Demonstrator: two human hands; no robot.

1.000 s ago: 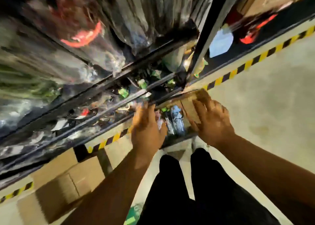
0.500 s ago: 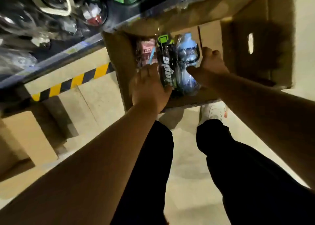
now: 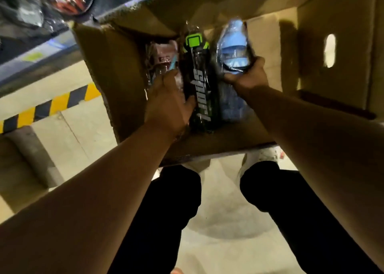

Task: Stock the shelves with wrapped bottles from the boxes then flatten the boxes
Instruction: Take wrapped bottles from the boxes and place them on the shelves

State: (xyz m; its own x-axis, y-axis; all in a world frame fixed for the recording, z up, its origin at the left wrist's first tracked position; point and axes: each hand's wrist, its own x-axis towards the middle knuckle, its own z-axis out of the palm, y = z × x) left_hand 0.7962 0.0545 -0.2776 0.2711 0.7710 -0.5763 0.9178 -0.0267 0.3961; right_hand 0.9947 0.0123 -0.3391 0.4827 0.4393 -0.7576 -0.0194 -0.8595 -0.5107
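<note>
An open cardboard box (image 3: 116, 82) lies on the floor in front of my legs. Three plastic-wrapped bottles lie side by side in it: a pink one (image 3: 164, 55), a black one with a green cap (image 3: 199, 82) and a blue one (image 3: 234, 49). My left hand (image 3: 168, 105) is closed over the lower part of the pink bottle, thumb against the black one. My right hand (image 3: 248, 76) grips the blue bottle around its middle.
The bottom shelf (image 3: 41, 49) with wrapped goods runs along the upper left, above a yellow-black hazard stripe (image 3: 52, 105). The box's right flap (image 3: 330, 51) with a handle hole stands open. Another cardboard piece (image 3: 20, 165) lies at left. Bare concrete floor lies behind my feet.
My view has dropped from the shelves to the box. Both hands went from the box's rim into it and closed on the pink and blue bottles.
</note>
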